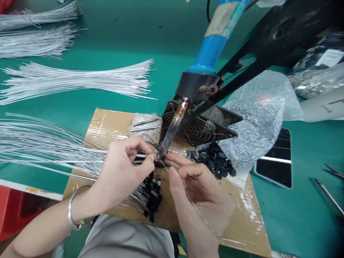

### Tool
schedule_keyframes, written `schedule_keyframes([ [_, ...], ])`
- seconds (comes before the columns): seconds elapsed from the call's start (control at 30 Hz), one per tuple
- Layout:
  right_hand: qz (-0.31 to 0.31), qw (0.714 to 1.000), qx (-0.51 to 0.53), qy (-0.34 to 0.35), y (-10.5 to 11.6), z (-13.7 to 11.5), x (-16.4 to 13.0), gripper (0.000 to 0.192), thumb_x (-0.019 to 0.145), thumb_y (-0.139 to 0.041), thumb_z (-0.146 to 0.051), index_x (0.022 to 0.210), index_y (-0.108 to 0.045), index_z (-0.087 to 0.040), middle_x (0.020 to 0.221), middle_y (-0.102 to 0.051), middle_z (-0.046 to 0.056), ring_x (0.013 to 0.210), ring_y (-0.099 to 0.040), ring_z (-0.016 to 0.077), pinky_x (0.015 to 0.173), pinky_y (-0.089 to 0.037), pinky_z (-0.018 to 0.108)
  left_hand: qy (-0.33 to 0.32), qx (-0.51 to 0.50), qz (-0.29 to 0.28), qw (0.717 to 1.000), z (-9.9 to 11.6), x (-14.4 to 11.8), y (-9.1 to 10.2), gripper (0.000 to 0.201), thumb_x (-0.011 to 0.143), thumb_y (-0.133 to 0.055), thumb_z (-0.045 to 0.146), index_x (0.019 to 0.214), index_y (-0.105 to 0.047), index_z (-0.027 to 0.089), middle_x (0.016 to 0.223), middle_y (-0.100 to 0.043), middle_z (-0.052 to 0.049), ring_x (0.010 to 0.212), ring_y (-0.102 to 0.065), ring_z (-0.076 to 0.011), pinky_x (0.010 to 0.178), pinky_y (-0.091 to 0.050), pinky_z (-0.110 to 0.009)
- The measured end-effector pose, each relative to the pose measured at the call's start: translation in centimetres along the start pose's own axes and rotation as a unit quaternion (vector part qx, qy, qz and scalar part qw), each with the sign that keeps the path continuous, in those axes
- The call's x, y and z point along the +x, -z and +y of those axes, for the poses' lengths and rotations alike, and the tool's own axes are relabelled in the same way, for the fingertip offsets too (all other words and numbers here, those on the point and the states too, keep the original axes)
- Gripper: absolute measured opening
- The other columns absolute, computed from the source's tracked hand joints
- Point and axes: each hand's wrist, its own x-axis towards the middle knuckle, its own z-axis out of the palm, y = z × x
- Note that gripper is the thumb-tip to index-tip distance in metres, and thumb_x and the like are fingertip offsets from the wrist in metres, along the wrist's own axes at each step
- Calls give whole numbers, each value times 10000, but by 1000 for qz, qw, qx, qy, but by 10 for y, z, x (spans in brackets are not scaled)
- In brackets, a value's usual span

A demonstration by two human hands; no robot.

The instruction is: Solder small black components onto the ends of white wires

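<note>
The one view looks out from a camera on the person's head, facing forward and steeply down over the green bench [290, 218]. It is near: the wearer's own clothing [126, 238] fills part of the bottom edge, the left hand [122, 172] and right hand [201, 193] appear large around the middle, and a blue handle [211, 53] slants in from the top.

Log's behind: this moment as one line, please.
left hand: pinching grey wire | right hand: holding thin wire | soldering iron: tip between hands
</note>
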Motion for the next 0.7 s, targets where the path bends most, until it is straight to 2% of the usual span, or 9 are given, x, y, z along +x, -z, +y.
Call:
schedule_keyframes([
  [0.13, 8, 1000, -10, -4, -1, -1, 0, 168, 931, -706, -169, 798, -629, -236, 1118, -815, 32, 1047, -782, 174, 904, -613, 282, 1, 3, -1, 1000, 1, 0, 0, 68, 729, -661, 251, 700, -670, 191, 808, -757, -56, 816, -696, -225, 655, -484, -305],
  [0.33, 2, 1000, -9, -2, -1, -2, 1, 171, 921, -715, -150, 803, -633, -242, 1127, -813, -4, 1038, -780, 131, 904, -595, 219, -2, -7, 1, 1000, 1, 0, 0, 66, 732, -666, 251, 705, -675, 192, 801, -750, -43, 799, -696, -216, 669, -493, -311],
  [0.53, 14, 1000, -12, -16, -3, -4, 0, 176, 921, -701, -162, 786, -619, -241, 1113, -813, 20, 1051, -776, 174, 923, -603, 302, -5, 0, 3, 1000, 3, -2, 1, 61, 738, -670, 242, 701, -672, 194, 804, -757, -37, 798, -700, -207, 628, -469, -288],
  [0.7, 8, 1000, -5, -13, -2, -4, 0, 176, 915, -709, -146, 789, -628, -239, 1122, -811, 13, 1069, -770, 163, 928, -595, 278, -6, 8, 8, 1000, 3, 0, 1, 63, 742, -673, 239, 697, -673, 195, 818, -769, -38, 787, -700, -201, 586, -435, -276],
])
